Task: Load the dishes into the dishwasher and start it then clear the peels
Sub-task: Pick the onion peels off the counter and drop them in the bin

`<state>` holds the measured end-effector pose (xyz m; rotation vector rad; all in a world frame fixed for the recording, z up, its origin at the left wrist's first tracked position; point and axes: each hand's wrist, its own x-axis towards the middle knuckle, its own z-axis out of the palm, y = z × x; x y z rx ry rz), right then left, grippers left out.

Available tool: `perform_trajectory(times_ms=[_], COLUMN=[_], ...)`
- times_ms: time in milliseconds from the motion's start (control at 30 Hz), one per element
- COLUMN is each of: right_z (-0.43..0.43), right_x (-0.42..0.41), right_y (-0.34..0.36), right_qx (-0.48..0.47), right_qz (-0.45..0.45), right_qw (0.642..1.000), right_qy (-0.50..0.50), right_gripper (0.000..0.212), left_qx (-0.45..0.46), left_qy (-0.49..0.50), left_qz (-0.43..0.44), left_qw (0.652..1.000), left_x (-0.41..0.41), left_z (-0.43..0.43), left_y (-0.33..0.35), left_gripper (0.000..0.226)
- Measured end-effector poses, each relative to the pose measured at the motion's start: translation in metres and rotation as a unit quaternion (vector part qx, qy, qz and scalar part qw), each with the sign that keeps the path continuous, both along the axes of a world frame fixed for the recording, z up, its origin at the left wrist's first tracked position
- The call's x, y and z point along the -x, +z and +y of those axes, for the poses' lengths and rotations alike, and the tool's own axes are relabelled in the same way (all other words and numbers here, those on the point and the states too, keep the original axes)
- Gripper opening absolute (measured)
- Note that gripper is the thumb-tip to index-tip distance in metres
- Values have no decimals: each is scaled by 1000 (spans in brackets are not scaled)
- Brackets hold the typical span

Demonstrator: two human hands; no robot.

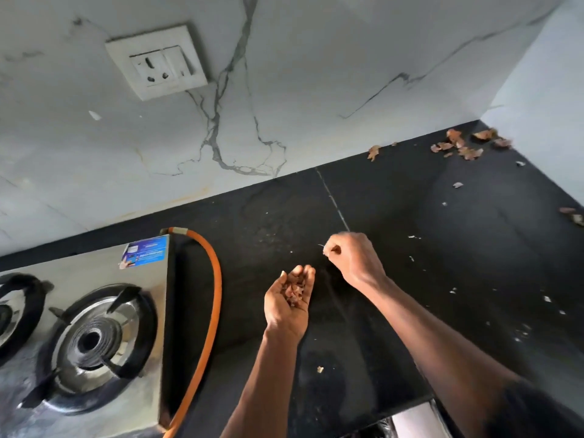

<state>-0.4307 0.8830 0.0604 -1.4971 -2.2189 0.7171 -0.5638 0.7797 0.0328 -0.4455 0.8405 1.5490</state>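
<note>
Cupping peels [294,294] in left hand [283,312]

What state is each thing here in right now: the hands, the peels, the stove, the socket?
Left hand, cupped palm up, holds gathered peels.
Right hand, pinches a peel scrap.
Loose peels, scattered in the far corner.
Counter, littered with small bits.
Burner, unlit, no pot on it.
Socket, nothing plugged in.
Orange hose, joined to the stove.
</note>
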Motion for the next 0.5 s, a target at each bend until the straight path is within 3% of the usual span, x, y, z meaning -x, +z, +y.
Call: perform_trajectory(times_ms=[133, 300, 500], right_z=[-38, -59, -51], right_x=[-38, -67, -102], right_y=[31, 41, 42], right_qx=[-36, -40, -32], right_qz=[22, -96, -81], right_qw=[999, 993, 996], right_qy=[18, 55, 20], right_gripper=[15, 10, 11], left_qx=[3, 21, 31], left_qy=[-56, -163, -211], left_qz=[0, 51, 66], left_qw=[998, 985, 975], left_x=[-49, -101, -130], left_z=[16, 29, 47], left_y=[0, 10, 8], left_gripper=[29, 27, 30])
